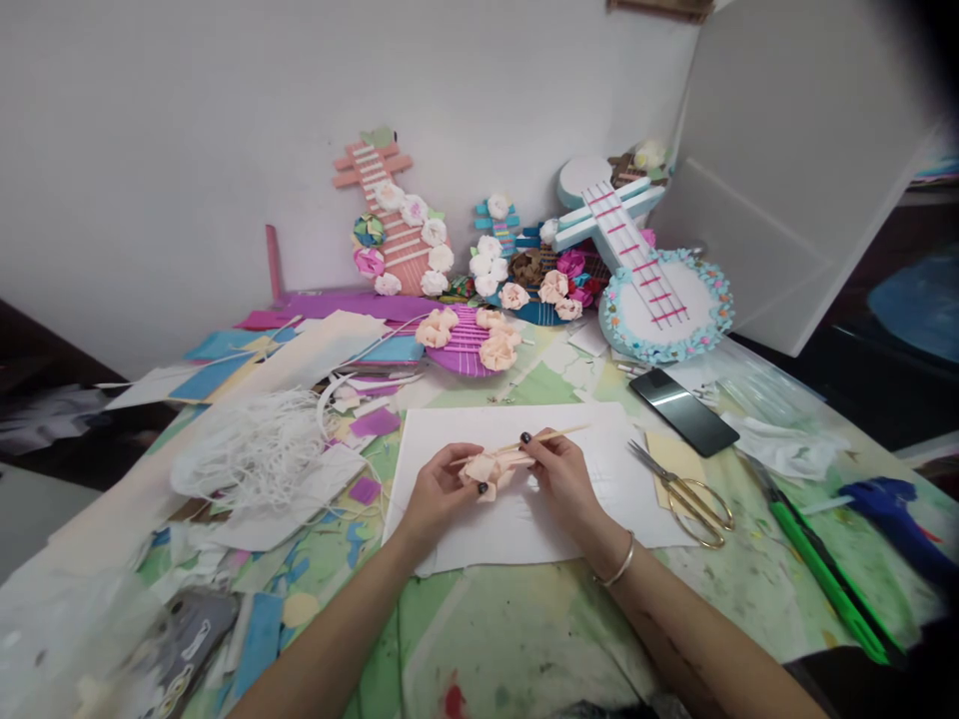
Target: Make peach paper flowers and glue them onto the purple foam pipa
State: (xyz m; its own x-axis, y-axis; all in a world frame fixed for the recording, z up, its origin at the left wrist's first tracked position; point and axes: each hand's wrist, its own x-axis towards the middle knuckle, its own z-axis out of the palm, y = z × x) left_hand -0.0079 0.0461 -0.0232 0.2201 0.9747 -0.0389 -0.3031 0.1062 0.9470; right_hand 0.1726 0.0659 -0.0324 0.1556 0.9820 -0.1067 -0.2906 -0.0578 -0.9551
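Note:
Over a white sheet of paper (516,534), both hands work close together. My left hand (442,489) has its fingers closed around a small peach paper flower (485,471). Between thumb and fingers, my right hand (555,474) pinches a thin wooden stick (563,432), whose tip end points up and to the right. The stick's other end runs behind or along the flower; whether it touches the petals I cannot tell. A purple instrument-shaped craft (466,350) with similar peach flowers lies just beyond the paper.
Gold-handled scissors (685,494), a black phone (683,409), a green cutter (824,569) and a blue glue gun (903,519) lie to the right. White string (259,464) heaps at left among paper scraps. Pink (401,240) and light blue (648,290) instrument crafts stand at the back.

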